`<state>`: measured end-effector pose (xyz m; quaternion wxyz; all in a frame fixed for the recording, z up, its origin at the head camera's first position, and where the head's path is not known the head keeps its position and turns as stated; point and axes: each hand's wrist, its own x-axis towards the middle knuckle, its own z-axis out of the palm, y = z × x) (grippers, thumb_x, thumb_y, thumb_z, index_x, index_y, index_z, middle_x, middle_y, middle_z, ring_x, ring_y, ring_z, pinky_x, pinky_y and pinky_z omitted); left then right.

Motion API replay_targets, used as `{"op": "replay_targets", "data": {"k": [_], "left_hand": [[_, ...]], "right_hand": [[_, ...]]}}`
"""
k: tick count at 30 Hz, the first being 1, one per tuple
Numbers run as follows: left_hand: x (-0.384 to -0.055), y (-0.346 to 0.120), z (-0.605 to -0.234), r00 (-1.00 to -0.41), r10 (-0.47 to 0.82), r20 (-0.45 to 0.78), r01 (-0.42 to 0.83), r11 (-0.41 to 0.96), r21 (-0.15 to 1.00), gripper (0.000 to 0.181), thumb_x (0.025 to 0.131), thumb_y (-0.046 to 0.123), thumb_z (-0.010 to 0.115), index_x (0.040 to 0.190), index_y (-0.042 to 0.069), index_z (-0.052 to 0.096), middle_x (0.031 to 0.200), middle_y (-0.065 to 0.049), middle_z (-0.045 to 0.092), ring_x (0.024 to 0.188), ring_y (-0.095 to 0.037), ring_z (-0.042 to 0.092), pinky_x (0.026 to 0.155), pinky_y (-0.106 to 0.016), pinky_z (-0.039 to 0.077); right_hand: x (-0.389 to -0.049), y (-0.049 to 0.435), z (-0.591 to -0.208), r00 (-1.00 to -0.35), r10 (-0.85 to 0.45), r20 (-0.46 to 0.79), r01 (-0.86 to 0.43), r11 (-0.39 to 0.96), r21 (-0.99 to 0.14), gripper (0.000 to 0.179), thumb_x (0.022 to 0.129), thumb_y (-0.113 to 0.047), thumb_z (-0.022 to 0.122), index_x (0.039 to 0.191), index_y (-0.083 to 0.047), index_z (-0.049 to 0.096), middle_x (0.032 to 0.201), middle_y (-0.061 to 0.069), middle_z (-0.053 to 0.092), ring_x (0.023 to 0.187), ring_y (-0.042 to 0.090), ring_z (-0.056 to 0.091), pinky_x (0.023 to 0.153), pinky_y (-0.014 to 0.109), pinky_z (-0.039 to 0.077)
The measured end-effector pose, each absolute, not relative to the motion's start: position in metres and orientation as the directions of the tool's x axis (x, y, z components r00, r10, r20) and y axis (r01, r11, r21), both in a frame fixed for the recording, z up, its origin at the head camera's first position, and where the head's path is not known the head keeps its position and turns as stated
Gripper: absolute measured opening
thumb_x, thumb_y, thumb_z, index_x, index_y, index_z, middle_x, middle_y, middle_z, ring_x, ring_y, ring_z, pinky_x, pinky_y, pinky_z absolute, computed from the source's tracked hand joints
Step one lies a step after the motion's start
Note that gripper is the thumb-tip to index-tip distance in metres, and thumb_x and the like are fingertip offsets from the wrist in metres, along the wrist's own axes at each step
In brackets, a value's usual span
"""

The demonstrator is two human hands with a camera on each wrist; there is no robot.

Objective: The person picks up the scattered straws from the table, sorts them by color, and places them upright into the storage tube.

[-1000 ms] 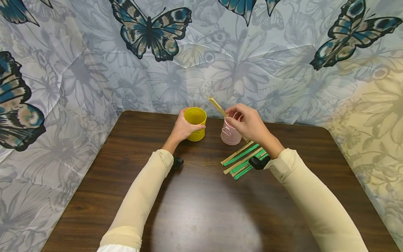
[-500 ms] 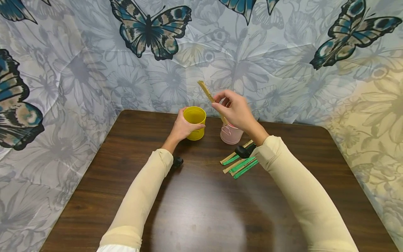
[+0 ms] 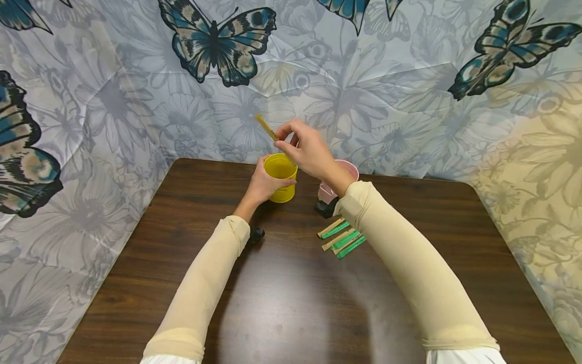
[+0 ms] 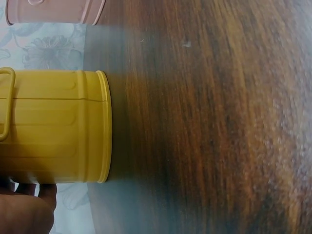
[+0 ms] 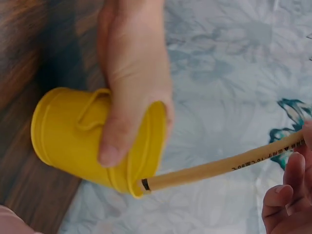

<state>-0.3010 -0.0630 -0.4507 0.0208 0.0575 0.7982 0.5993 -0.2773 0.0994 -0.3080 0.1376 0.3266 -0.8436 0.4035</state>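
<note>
My left hand holds a small yellow metal bucket upright on the table, its thumb over the rim as the right wrist view shows. Its wire handle shows in the left wrist view. Above this bucket, my right hand pinches a slim tan stick with black print, like a straw or narrow sachet. The stick slants, and its lower end overlaps the bucket's rim in the right wrist view. A pink bucket stands to the right, partly hidden behind my right wrist.
Several tan and green sticks lie side by side on the dark wooden table, in front of the pink bucket; my right sleeve covers part of them. Close behind the table hangs a butterfly-print cloth.
My right hand has lifted the tan stick up from the pink bucket and carried it left, over the yellow bucket. My left hand stays on the yellow bucket.
</note>
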Motion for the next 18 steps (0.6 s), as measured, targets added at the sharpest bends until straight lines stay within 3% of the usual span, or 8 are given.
{"op": "replay_targets", "data": {"k": [6, 11, 18], "left_hand": [[-0.301, -0.066, -0.45, -0.99, 0.141, 0.02, 0.058, 0.27, 0.961, 0.108, 0.075, 0.043, 0.09, 0.155, 0.019, 0.021, 0.142, -0.008, 0.05, 0.125, -0.028, 0.054, 0.11, -0.046, 0.047], [-0.303, -0.067, -0.452, -0.985, 0.164, 0.059, 0.094, 0.219, 0.971, 0.101, 0.077, 0.039, 0.089, 0.152, 0.017, 0.025, 0.142, -0.009, 0.049, 0.123, -0.027, 0.055, 0.106, -0.045, 0.05], [-0.307, -0.064, -0.452, -0.976, 0.205, 0.072, 0.102, 0.142, 0.985, 0.094, 0.085, 0.022, 0.083, 0.155, 0.015, 0.022, 0.157, -0.011, 0.039, 0.141, -0.03, 0.045, 0.118, -0.046, 0.041]], "right_hand": [[-0.288, 0.088, -0.331, -0.736, -0.504, 0.452, -0.672, 0.467, -0.574, 0.014, 0.098, -0.014, 0.068, 0.11, -0.006, 0.065, 0.106, 0.008, 0.069, 0.075, 0.022, 0.058, 0.07, 0.027, 0.049], [-0.292, 0.085, -0.353, -0.77, -0.524, 0.365, -0.627, 0.514, -0.585, 0.015, 0.1, -0.017, 0.067, 0.112, -0.009, 0.066, 0.108, 0.007, 0.068, 0.074, 0.02, 0.055, 0.071, 0.029, 0.049], [-0.295, 0.088, -0.372, -0.778, -0.543, 0.316, -0.612, 0.54, -0.578, 0.013, 0.099, -0.017, 0.068, 0.11, -0.009, 0.066, 0.107, 0.006, 0.068, 0.075, 0.019, 0.058, 0.072, 0.031, 0.051]]}}
